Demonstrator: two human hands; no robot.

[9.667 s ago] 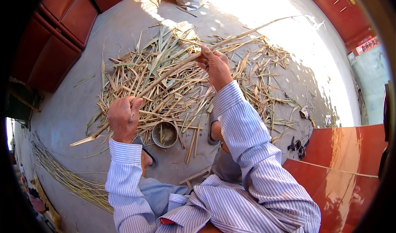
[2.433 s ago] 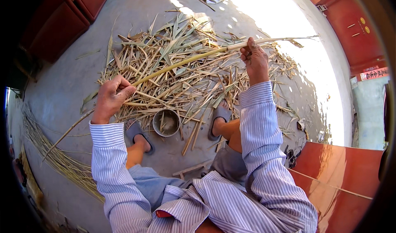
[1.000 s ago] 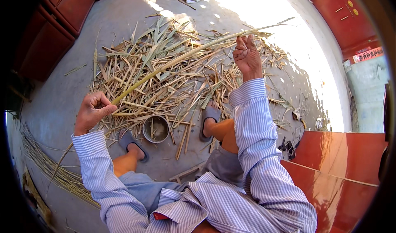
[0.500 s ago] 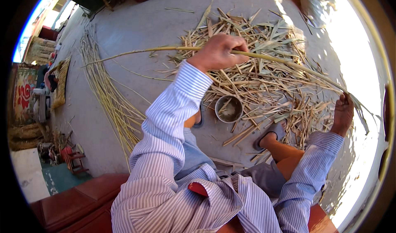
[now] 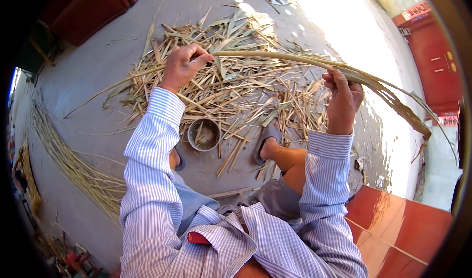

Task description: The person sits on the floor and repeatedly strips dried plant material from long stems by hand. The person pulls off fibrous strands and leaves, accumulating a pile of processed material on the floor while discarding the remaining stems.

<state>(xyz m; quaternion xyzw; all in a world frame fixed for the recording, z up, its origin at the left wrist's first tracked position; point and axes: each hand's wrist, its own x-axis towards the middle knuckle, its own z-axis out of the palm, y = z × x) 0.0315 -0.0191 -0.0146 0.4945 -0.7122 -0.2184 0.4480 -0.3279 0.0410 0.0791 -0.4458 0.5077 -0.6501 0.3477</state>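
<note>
A long yellow-green reed stalk [image 5: 265, 55] stretches across in front of me, bowed, its thin left end reaching past the leaf pile. My left hand [image 5: 184, 67] is closed around it, with thumb and fingers pinched together. On the right, my right hand [image 5: 344, 98] pinches a dry leaf sheath [image 5: 391, 100] close beside the stalk. The sheath lies along the stalk near my fingers and parts from it farther right. Whether these fingers also grip the stalk cannot be made out. The stalk's leafy tip [image 5: 437, 118] droops at the far right.
Stripped leaves and sheaths lie in a wide pile [image 5: 231, 81] on the grey floor. A round metal bowl [image 5: 204, 134] stands between my feet. Long thin stalks [image 5: 73, 165] lie bundled at left. Red furniture [image 5: 86, 10] stands back left, a red door [image 5: 432, 56] at right.
My view has turned right. My right hand is off the stalk's leafy tip and pinches a sheath nearer the middle; this sheath has come away. My left hand is closer to the thin end.
</note>
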